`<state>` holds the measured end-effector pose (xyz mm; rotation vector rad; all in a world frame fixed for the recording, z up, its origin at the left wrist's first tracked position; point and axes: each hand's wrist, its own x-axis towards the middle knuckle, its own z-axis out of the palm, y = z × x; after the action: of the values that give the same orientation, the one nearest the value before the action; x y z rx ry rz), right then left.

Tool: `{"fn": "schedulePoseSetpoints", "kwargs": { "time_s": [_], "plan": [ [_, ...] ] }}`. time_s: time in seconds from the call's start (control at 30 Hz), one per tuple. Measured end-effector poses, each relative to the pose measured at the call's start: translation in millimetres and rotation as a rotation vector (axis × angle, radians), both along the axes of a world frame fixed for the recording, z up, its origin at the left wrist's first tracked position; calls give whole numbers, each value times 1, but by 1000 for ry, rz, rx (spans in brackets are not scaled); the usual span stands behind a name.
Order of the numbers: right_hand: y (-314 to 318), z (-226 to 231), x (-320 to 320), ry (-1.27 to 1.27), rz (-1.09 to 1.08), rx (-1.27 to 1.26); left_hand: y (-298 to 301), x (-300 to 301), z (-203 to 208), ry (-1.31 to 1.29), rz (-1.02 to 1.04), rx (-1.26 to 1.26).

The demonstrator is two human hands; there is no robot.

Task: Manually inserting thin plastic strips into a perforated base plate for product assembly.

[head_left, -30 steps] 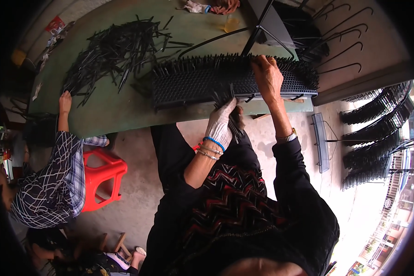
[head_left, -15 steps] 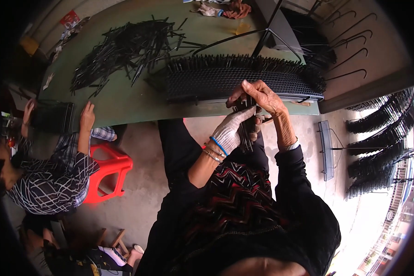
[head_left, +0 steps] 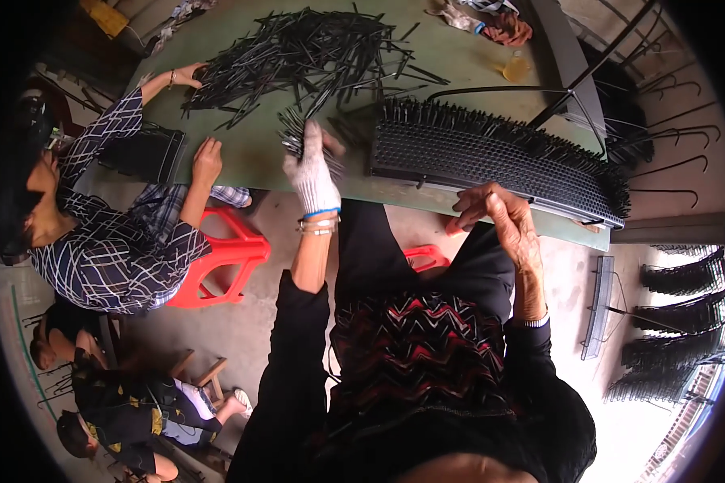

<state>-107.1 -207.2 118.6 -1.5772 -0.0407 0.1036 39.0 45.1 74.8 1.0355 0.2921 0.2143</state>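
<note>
My left hand (head_left: 312, 179), in a white knit glove with a blue cuff edge, is closed around a bunch of thin black strips (head_left: 292, 134). It is over the table's near edge, below a loose pile of similar black strips (head_left: 298, 64). My bare right hand (head_left: 511, 229) hangs just in front of a long perforated black rack (head_left: 491, 161), thumb and fingers apart, with nothing visible in it. Many short black pieces stand upright in rows along the rack's far side, below a bent metal rod handle (head_left: 572, 90).
A co-worker (head_left: 121, 266) sits at left by the green table (head_left: 254, 161), one hand at the pile, beside a dark flat rack (head_left: 141, 154). A red stool (head_left: 225, 258) is under them. Another person (head_left: 137, 419) sits lower left. Black racks (head_left: 685, 314) hang at right.
My hands have parted. The left has carried the black strips leftward toward the pile; the right has let go and lowered. The co-worker's far hand has reached to the pile. The view has shifted left.
</note>
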Motion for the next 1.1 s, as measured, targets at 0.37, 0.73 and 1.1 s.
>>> {"fn": "schedulePoseSetpoints", "kwargs": {
  "time_s": [0.37, 0.73, 1.1],
  "plan": [
    [46, -23, 8, 169, -7, 70, 18, 41, -117, -120, 77, 599],
    [52, -15, 0, 147, -201, 154, 17, 16, -23, 70, -572, -741],
    [-14, 2, -26, 157, -275, 24, -110, -138, 35, 248, -950, -172]
  ]
}}
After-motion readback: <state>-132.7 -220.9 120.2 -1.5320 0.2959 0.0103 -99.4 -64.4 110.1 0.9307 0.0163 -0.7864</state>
